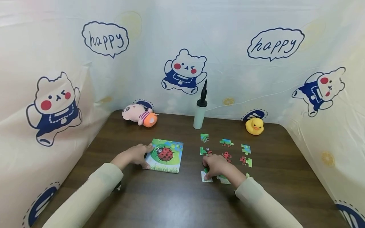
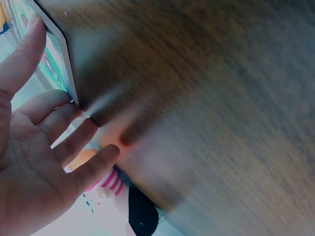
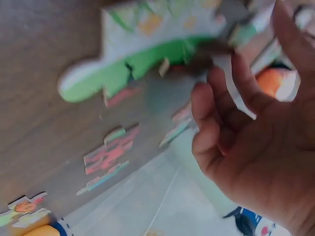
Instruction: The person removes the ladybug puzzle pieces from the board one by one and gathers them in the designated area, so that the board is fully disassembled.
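Note:
In the head view my left hand [image 1: 134, 155] is at the left edge of a square ladybug picture board [image 1: 174, 156]. Its thumb and index finger touch that edge well apart, and in the left wrist view the other fingers [image 2: 81, 140] stretch out loosely. On the right, my right hand [image 1: 218, 166] reaches down over the lower-left puzzle piece [image 1: 206, 179], thumb on or beside it and fingers bent, partly covering nearby pieces. A gap shows between thumb and index finger in the blurred right wrist view. Around this hand lie several separate puzzle pieces, including a red-and-green one [image 1: 246, 161].
Along the back of the brown table [image 1: 171, 202] are a pink plush toy [image 1: 139, 115], a pale green hand pump [image 1: 199, 115] with a black top, and a yellow rubber duck [image 1: 254, 126]. A cartoon-printed cloth [image 1: 228, 79] hangs around the table.

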`<act>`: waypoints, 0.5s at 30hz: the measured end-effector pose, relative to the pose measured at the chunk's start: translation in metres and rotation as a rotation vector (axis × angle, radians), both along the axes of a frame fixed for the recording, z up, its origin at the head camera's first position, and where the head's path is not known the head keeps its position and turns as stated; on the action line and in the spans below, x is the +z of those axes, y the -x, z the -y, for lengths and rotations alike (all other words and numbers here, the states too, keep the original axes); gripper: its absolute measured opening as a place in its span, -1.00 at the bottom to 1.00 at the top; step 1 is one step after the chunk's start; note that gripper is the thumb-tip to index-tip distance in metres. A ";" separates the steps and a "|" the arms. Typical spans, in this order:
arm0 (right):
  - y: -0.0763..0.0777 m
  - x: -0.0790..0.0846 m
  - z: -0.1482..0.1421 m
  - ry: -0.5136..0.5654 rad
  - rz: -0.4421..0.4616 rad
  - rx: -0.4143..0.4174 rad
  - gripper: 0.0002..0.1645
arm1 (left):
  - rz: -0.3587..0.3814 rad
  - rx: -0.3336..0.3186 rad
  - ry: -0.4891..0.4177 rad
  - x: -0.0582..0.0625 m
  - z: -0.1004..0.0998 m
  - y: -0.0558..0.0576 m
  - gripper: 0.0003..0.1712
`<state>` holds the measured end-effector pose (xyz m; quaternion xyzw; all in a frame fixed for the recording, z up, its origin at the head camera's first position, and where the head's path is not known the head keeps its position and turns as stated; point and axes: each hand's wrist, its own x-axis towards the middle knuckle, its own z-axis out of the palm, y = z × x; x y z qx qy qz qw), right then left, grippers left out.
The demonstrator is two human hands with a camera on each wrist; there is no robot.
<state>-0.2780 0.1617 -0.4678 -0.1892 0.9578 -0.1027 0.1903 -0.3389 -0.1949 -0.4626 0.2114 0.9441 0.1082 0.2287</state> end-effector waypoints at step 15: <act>-0.006 0.010 0.003 0.047 -0.186 0.052 -0.34 | 0.038 -0.020 0.016 0.000 -0.002 0.004 0.08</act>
